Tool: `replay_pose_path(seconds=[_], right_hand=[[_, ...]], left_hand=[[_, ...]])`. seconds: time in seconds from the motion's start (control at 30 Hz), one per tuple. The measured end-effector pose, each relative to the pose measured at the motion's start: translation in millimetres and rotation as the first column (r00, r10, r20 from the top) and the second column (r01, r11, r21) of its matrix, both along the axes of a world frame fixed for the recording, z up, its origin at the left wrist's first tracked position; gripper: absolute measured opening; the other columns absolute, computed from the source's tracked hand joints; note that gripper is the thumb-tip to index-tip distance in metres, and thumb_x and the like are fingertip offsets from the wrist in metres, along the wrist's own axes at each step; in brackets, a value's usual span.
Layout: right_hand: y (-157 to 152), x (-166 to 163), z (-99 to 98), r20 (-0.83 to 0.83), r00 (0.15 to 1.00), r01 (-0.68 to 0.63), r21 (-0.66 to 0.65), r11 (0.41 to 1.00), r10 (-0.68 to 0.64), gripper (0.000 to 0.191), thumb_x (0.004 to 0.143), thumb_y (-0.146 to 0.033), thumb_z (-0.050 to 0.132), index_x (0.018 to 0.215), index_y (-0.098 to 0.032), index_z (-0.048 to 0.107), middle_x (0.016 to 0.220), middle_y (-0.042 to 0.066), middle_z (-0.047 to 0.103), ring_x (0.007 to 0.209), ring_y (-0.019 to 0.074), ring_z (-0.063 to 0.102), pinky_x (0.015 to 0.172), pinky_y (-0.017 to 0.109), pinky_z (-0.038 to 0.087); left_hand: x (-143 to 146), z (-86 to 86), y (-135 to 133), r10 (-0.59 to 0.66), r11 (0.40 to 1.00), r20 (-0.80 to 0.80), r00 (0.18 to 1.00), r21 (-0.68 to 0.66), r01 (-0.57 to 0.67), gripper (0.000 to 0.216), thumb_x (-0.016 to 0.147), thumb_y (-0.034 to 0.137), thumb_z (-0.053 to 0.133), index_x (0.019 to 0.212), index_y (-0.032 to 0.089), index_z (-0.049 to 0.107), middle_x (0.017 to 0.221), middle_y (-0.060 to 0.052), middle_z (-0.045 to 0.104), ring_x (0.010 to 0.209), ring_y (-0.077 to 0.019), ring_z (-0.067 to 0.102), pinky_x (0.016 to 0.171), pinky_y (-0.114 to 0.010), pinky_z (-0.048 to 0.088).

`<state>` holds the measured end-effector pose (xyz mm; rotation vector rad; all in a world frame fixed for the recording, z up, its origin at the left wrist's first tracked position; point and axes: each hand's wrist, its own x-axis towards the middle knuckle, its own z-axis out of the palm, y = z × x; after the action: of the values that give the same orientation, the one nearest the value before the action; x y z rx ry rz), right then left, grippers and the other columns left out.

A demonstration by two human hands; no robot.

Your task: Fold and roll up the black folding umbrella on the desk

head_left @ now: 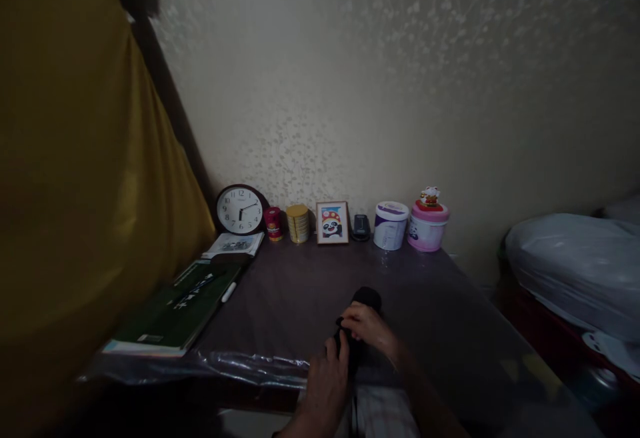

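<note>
Left hand, right hand on black object, far end beyond.

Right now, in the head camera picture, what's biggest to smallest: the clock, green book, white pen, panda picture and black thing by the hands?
1. Green book
2. Clock
3. Panda picture
4. White pen
Black thing: partly hidden, so I can't rank it.

Room over tabletop between green book and hands; clock, picture frame block rear.
</note>
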<state>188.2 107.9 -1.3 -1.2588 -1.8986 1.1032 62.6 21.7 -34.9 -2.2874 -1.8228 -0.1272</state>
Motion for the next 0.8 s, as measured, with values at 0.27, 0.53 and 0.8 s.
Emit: replay_pose_path(seconds=[0.27,0.53,0.8], right_hand=[[-15,-10,18.6,0.394,0.915,-0.060,0.357,0.932,-0.092,0.018,0.080,-0.019,0.045,0.073,-0.021,0.062,0.083,0.003,0.057,0.074,0.0136,0.056,0.068,0.024,0.042],[-4,1,14.7,0.091,0.982,0.129,0.329,0.936,-0.167,0.024,0.082,-0.028,0.042,0.084,-0.021,0.065,0.087,0.004,0.061,0.075,0.0142,0.058,0.067,0.025,0.046],[1,30,-7.8,-0.183,0.950,0.266,0.060,0.962,-0.252,0.029,0.077,-0.036,0.045,0.087,-0.016,0.063,0.074,0.002,0.061,0.044,0.0078,0.049,0.039,0.020,0.039]], left_hand=[[-6,3.7,-2,-0.007,0.995,0.133,0.991,-0.093,0.020,0.069,0.073,0.017,0.052,0.136,0.022,0.024,0.107,-0.009,0.053,0.084,-0.0202,0.058,0.067,-0.030,0.047],[-12,26.4,-10,0.067,0.949,0.297,0.953,-0.313,0.031,0.074,0.076,0.028,0.050,0.139,0.027,0.011,0.127,-0.015,0.041,0.094,-0.0246,0.059,0.076,-0.033,0.045],[-24,22.9,-27,0.135,0.937,0.434,0.891,-0.348,0.028,0.074,0.080,0.029,0.046,0.139,0.029,0.000,0.129,-0.013,0.039,0.100,-0.0218,0.056,0.080,-0.030,0.044]])
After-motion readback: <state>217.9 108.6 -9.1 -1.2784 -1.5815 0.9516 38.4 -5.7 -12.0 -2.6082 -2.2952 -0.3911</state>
